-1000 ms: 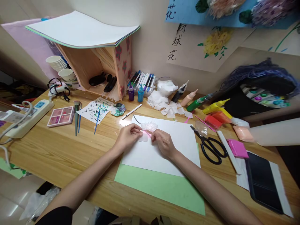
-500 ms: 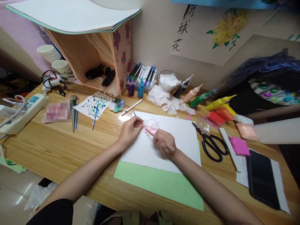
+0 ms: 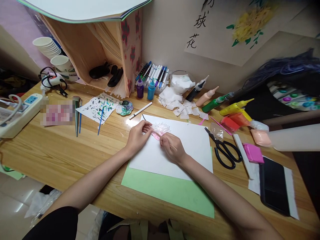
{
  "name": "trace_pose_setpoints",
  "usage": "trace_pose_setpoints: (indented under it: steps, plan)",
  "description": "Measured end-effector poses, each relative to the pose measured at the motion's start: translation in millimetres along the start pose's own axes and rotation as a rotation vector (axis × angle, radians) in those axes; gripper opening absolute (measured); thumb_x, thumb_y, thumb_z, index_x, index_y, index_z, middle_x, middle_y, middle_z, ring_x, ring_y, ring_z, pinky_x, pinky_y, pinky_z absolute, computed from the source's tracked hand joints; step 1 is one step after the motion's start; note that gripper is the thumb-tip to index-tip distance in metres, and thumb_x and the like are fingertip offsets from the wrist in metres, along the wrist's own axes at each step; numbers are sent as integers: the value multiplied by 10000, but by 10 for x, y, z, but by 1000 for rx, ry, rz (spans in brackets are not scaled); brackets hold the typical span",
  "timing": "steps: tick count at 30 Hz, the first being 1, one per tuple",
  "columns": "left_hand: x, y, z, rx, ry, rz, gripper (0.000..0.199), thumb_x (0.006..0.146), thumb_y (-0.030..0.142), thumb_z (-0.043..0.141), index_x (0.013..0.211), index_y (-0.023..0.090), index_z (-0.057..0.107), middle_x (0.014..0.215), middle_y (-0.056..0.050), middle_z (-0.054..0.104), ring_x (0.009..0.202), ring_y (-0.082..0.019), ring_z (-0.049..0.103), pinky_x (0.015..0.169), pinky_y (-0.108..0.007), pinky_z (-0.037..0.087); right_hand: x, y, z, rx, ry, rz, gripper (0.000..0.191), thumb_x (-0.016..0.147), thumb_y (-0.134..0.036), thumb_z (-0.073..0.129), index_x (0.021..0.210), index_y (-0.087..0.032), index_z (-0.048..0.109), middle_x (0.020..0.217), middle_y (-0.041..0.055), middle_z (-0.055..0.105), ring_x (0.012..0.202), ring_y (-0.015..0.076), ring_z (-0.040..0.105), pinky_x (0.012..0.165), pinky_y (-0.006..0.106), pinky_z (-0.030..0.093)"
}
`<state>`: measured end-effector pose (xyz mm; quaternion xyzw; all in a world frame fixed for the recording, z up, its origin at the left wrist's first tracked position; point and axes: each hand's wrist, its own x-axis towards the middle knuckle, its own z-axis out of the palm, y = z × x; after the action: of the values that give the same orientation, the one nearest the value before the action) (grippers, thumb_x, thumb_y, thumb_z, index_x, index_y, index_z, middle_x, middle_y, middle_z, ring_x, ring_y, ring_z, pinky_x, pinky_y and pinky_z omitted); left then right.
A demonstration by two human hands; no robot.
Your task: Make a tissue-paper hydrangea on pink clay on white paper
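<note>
A fluffy white paper flower (image 3: 162, 127) with a pink part (image 3: 156, 136) at its lower left lies on a white sheet (image 3: 192, 150). My left hand (image 3: 138, 136) rests at the flower's left edge. Its fingers are curled with the tips close together; what they pinch, if anything, is too small to make out. Closed around a thin wooden stick (image 3: 173, 147), my right hand (image 3: 174, 148) is to the lower right of the flower. The stick's far end reaches the pink part, and the fingers cover its middle.
Green paper (image 3: 170, 193) lies under the white sheet. To the right are black scissors (image 3: 223, 150), a pink clay packet (image 3: 253, 153) and a black phone-like slab (image 3: 274, 186). Behind stand paint bottles (image 3: 212, 104), torn white paper pieces (image 3: 172, 100) and markers (image 3: 155, 75). Brushes (image 3: 101, 118) lie left.
My right hand has shifted slightly and turned, so its fingers now cover more of the stick. My left hand stays beside the flower. The whole view has moved a little.
</note>
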<state>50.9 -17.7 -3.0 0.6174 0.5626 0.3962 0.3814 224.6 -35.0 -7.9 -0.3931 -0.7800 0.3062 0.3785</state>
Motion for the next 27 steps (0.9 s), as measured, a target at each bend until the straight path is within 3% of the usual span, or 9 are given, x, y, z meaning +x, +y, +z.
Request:
trace_pose_setpoints:
  steps: [6,9,12,15,19,23,27]
  plan:
    - [-7,-38,3,12,-5,13,135,804,234,593,926,178,578,820,-14,655,748,-126,637,714,-252,521,290,-206,67,161,250,379,517,971,-436,303,518,-220,430,485,1,539,499,132,535,546,269,408]
    - [-9,-39,2,13,-9,21,128,819,238,578,931,176,581,843,-20,659,765,-127,638,728,-250,516,462,-254,50,196,258,520,550,938,-498,350,472,-216,420,401,0,529,432,133,539,483,251,403]
    - [-12,-24,-9,50,-5,20,116,849,247,538,931,180,585,884,-28,670,777,-131,631,740,-257,506,490,-248,14,264,220,568,553,921,-534,359,484,-209,453,398,2,536,422,131,536,475,245,408]
    - [-13,-12,-21,85,-4,12,128,873,268,504,932,189,586,895,-29,677,785,-142,628,741,-267,498,348,-217,-17,328,203,465,534,939,-511,339,533,-201,493,485,2,555,490,125,540,518,245,417]
    - [-4,-14,-24,86,-4,0,144,879,286,498,937,189,588,897,-33,677,794,-150,630,742,-270,495,92,-178,-54,229,150,261,484,971,-418,314,585,-205,515,596,10,559,583,131,526,603,266,413]
    - [-4,-28,-15,74,-3,-4,150,878,297,498,934,190,588,893,-33,677,810,-154,636,751,-273,494,-18,-138,-97,103,101,112,447,979,-346,285,616,-214,510,601,17,550,584,143,509,618,290,409]
    - [-38,-11,-28,13,6,-13,157,892,306,484,930,186,578,869,-32,674,811,-154,641,762,-280,495,-76,-54,-150,103,135,-33,440,977,-312,275,616,-212,507,577,14,533,557,139,490,589,291,400]
